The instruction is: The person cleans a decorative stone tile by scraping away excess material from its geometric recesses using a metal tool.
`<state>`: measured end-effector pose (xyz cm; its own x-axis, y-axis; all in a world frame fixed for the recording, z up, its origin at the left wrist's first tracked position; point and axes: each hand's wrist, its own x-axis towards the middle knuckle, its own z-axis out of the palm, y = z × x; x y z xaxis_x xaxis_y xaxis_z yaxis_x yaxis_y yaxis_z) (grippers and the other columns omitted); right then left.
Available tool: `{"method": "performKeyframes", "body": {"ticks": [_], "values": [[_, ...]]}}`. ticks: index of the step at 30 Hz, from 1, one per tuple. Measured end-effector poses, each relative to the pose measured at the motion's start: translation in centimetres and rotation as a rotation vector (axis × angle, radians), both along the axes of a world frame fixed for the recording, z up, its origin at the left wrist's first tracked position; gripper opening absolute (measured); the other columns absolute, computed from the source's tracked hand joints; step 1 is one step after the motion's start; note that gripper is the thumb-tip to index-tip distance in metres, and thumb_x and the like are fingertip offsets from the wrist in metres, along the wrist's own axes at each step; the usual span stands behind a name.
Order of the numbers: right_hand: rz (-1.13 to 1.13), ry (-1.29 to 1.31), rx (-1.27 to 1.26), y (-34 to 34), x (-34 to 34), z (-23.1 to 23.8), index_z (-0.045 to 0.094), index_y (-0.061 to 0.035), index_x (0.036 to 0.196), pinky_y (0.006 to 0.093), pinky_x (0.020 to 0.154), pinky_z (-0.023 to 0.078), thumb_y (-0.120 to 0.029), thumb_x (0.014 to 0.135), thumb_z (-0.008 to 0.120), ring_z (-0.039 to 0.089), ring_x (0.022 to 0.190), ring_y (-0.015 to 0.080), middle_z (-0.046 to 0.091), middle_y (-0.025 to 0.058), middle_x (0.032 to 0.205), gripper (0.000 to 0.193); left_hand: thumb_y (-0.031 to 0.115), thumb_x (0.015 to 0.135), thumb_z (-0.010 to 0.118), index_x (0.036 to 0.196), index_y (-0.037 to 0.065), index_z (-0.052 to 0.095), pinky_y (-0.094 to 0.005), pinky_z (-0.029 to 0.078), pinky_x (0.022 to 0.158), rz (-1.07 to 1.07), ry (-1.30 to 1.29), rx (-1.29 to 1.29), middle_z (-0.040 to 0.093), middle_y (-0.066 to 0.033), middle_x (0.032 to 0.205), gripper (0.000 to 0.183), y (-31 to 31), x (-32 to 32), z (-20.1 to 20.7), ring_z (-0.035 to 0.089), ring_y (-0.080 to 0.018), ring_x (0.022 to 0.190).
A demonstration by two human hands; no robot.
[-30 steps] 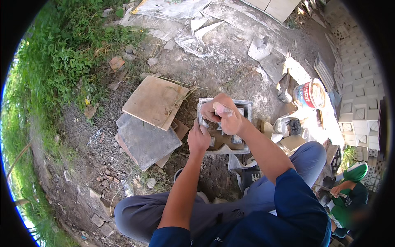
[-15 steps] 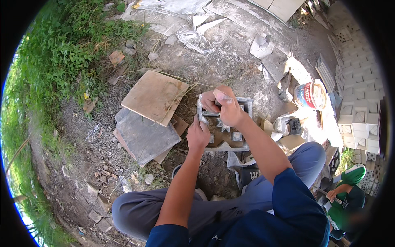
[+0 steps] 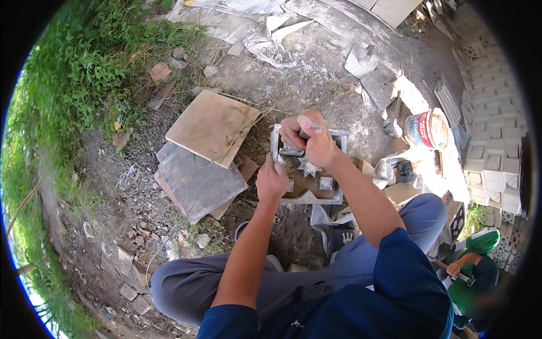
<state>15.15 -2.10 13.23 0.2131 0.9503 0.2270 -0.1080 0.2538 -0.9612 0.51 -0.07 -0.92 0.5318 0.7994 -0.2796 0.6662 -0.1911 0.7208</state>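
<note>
While the mould (image 3: 307,166) on the ground is steadied at its near-left edge by the closed left hand (image 3: 272,182), a grey piece (image 3: 309,125) is gripped in the right hand (image 3: 315,141); firm, even pressure seems best applied.

Stacked square tiles (image 3: 203,152) crowd the mould's (image 3: 307,195) left; paint bucket (image 3: 427,129) stands right.

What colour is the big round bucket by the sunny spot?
The round bucket is red and blue with a white rim, seen in the head view.

Square grey mould (image 3: 309,195) flat on ground, star-shaped insert (image 3: 309,167) inside.
</note>
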Motion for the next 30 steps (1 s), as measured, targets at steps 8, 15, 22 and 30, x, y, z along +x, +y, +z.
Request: {"method": "performKeyframes", "body": {"ticks": [8,15,22,30], "values": [[-0.017,0.097,-0.048,1.0,-0.1,1.4,0.030,-0.0068,0.049,0.0283,0.047,0.025,-0.056,0.097,0.039,0.029,0.046,0.0133,0.031,0.0022,0.049,0.069,0.025,0.092,0.038,0.134,0.000,0.050,-0.0554,0.049,0.085,-0.009,0.036,-0.052,0.065,-0.0275,0.109,0.050,0.2,-0.1,0.0,0.062,-0.0474,0.098],[0.011,-0.056,0.014,-0.6,-0.1,0.9,0.028,-0.0059,0.052,0.0291,0.048,0.024,-0.054,0.099,0.036,0.029,0.047,0.0133,0.029,0.0013,0.050,0.068,0.026,0.093,0.038,0.134,0.001,0.051,-0.0554,0.050,0.084,-0.007,0.033,-0.021,0.066,-0.0274,0.108,0.050,-0.2,-0.1,-0.2,0.063,-0.0472,0.097],[-0.029,-0.203,0.130,-1.0,-1.0,1.7,0.025,-0.0052,0.052,0.0303,0.044,0.021,-0.063,0.099,0.030,0.026,0.043,0.0156,0.027,0.0017,0.048,0.075,0.026,0.092,0.039,0.137,0.000,0.049,-0.0551,0.049,0.086,0.006,0.028,-0.030,0.066,-0.0279,0.110,0.053,0.1,-0.3,-0.1,0.063,-0.0470,0.099],[-0.010,-0.252,0.137,-0.9,-0.4,1.0,0.026,-0.0048,0.051,0.0307,0.044,0.022,-0.068,0.098,0.028,0.027,0.043,0.0171,0.026,0.0019,0.048,0.079,0.027,0.093,0.037,0.134,0.001,0.050,-0.0565,0.049,0.083,-0.012,0.014,-0.026,0.066,-0.0273,0.107,0.050,-0.3,0.2,-0.1,0.063,-0.0469,0.096]]}}
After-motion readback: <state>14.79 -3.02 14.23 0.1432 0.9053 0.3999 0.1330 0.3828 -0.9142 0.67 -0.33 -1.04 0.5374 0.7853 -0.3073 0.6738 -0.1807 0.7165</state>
